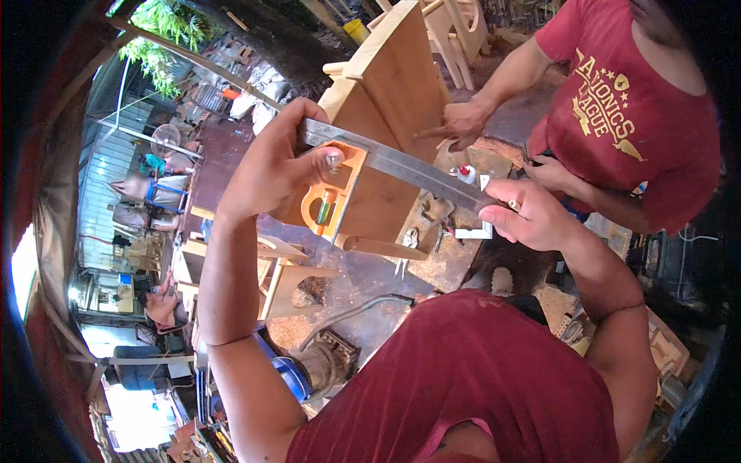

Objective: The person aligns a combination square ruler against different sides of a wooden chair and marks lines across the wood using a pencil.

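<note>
A combination square is held up across the middle of the view, with a long steel blade (pixel 424 176) and an orange head (pixel 353 174) that has a green vial (pixel 326 210) in it. My left hand (pixel 270 166) is closed round the head end, its thumb pressed on the orange part. At the blade's far end, my right hand (pixel 532 216) pinches the metal between thumb and fingers. A small pale tip (pixel 514 205), perhaps a pencil, sticks out between those fingers. Behind the square stands a wooden furniture piece (pixel 401 85) with a broad panel.
A co-worker in a maroon shirt (pixel 610 116) stands opposite, one hand (pixel 465 123) pointing toward the wooden panel. Below lie a white L-shaped piece (pixel 472 233), hand tools and sawdust (pixel 444 266). A hose (pixel 355 312) crosses the floor; more people work at far left.
</note>
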`<state>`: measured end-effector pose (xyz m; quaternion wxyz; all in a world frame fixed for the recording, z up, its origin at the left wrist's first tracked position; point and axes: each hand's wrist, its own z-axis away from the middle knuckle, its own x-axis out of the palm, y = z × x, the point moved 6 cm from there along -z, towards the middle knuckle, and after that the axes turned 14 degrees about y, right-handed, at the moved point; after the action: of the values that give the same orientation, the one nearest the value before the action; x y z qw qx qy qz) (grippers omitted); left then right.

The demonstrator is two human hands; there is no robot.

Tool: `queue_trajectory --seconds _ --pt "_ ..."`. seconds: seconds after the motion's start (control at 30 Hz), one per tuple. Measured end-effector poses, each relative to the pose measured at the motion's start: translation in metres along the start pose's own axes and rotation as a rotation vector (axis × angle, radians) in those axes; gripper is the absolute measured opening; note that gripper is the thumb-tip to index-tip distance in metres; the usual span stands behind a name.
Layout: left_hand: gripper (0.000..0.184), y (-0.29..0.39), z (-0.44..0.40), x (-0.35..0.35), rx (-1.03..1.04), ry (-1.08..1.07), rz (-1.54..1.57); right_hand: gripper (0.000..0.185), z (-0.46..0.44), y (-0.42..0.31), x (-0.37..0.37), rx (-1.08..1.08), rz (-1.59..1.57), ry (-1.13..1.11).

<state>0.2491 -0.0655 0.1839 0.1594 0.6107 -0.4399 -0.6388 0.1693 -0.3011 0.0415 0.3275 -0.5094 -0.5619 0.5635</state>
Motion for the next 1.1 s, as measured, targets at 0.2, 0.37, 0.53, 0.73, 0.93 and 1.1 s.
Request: queue_trajectory --seconds 0.2,0.37,0.53,0.73,0.93,1.1 --pt "0.031 -0.002 -0.002 -0.001 -0.01 -0.037 0.057 0.024 0.0 -0.007 0.0 0.059 0.017 -0.012" --pt "0.03 -0.003 -0.005 -0.002 0.045 -0.008 0.045 0.024 -0.002 -0.007 -0.002 0.033 0.006 0.018" --pt "0.029 0.005 0.012 0.003 -0.049 0.033 0.048 0.024 0.003 -0.008 -0.011 0.02 0.039 0.005" --pt "0.031 -0.007 0.081 0.031 -0.16 0.062 0.124 0.026 0.026 0.014 -0.017 -0.183 0.254 -0.184" --pt "0.034 -0.06 0.097 0.095 -0.242 -0.176 0.068 0.021 0.017 0.026 -0.031 0.123 0.333 -0.491" --pt "0.018 -0.115 0.092 0.114 -0.466 -0.374 0.196 0.018 -0.021 0.023 -0.042 0.225 -0.008 -0.404"
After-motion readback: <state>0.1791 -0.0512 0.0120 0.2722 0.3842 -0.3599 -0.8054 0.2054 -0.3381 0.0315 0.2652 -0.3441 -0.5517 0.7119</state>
